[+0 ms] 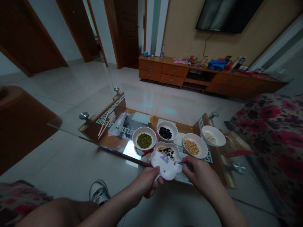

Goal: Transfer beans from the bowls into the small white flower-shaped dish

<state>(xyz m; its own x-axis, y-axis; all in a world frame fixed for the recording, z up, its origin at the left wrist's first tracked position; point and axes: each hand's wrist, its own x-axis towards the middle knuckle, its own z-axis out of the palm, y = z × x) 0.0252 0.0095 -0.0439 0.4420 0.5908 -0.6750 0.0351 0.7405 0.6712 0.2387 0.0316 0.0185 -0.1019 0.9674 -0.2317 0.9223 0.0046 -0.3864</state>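
Fingers of the left hand (151,180) grip a plate (168,171) of beans (168,153); the right hand (198,171) pinches tweezers (179,163) over it, near four bowls (203,147) on a glass desk (146,97).

Classified as a home, specifically a living room. Identifiable by a flat television (227,15) mounted on a beige wall (180,25), above a long, low wooden drawer unit (174,70) strewn with household odds and ends, including a plastic bottle (163,51). Further indicated by a low, glass-topped counter (71,121), a flower-patterned fabric cover (281,126) at the right, and pale floor tiles (71,80). Fitted with brown wooden doors (129,31) of domestic type, one visibly panelled.
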